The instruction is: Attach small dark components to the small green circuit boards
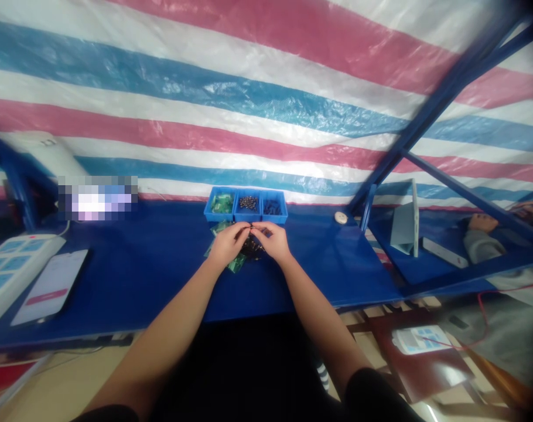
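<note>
Both hands meet over the blue table, fingertips pinched close together. My left hand is closed, and my right hand is closed facing it; a small dark piece shows between them, too small to name. Beneath the hands lie a heap of small dark and brassy parts and some green pieces, partly hidden by the fingers. Just beyond stand three joined blue bins: the left bin holds green pieces, the middle bin small metallic parts, the right bin dark blue or black pieces.
On the left are a phone and a white power strip. A round cream object sits near the right frame post. Past the frame, a tablet-like stand and another person's hand appear. Striped sheeting hangs behind.
</note>
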